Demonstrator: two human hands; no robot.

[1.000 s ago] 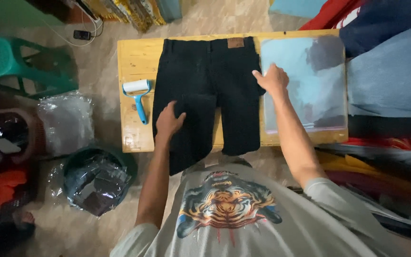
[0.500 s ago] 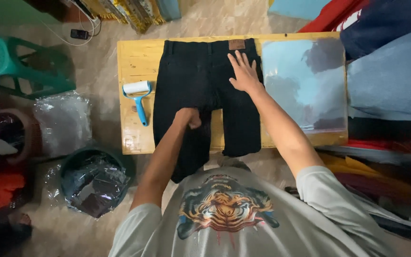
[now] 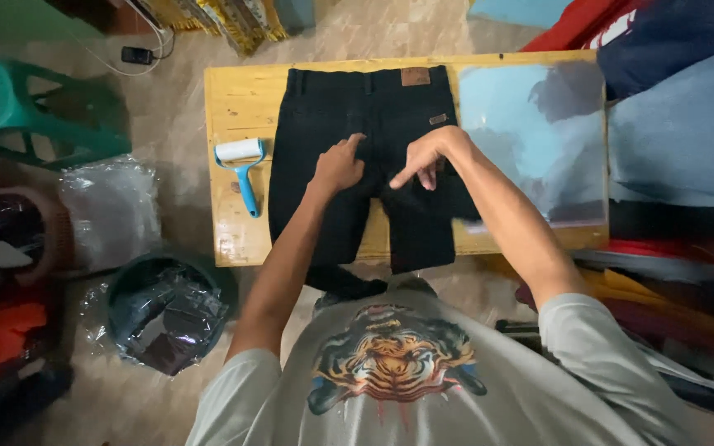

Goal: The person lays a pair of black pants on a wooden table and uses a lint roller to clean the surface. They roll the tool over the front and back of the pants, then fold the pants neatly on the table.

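Note:
A pair of black jeans [image 3: 332, 107] lies flat on a small wooden table [image 3: 237, 107], waistband at the far edge, legs hanging over the near edge. My left hand [image 3: 338, 163] rests on the middle of the jeans near the crotch seam, index finger pointing out. My right hand [image 3: 425, 154] is beside it on the right leg, fingers pinching or pressing the fabric; whether it grips the cloth I cannot tell. A clear plastic bag [image 3: 530, 140] lies on the table to the right of the jeans.
A lint roller with a blue handle [image 3: 242, 167] lies on the table's left part. On the floor at left are a teal plastic stool [image 3: 30, 111], clear bags [image 3: 109, 211] and a dark bin with plastic [image 3: 167, 310]. Stacked clothes [image 3: 679, 124] fill the right side.
Both hands moved toward the middle of the jeans. My right hand came down from near the waistband, and my left hand moved up from the left leg.

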